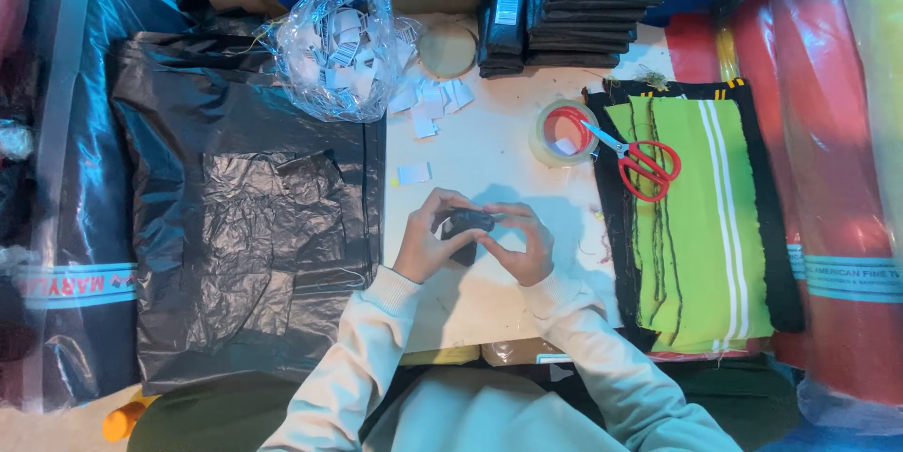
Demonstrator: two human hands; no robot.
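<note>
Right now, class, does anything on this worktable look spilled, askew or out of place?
Yes: small white paper tags have spilled from the clear plastic bag onto the table, one stray lying apart. The red scissors rest half on the tape roll, half on green fabric.

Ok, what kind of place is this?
Likely a garment or textile packing workbench: fabric rolls, green cloth with scissors, and a bag of labels. Both hands hold a small dark piece.

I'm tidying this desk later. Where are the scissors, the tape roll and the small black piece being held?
scissors [647,166]: head view, red handles.
tape roll [550,143]: head view, left rim.
small black piece [467,222]: head view, middle, between both hands.
</note>
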